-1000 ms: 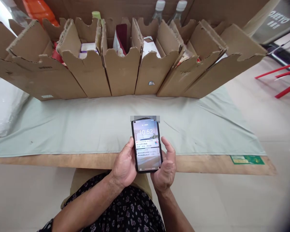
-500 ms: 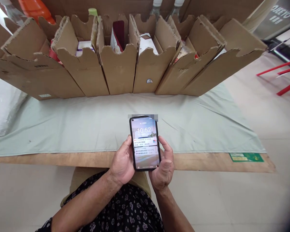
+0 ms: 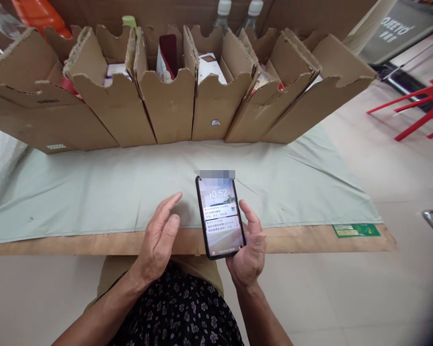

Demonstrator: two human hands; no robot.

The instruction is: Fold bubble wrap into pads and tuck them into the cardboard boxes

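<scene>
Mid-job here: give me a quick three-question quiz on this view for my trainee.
1. True or false: the left hand touches the phone.
2. The boxes stand on: A) bare floor, B) the cloth, C) a red chair.
3. Fill in: the lit phone screen reads ___.

Key: 1 false: the left hand is open and apart from it, and only the right hand holds it. 2 B. 3 10:52.
</scene>
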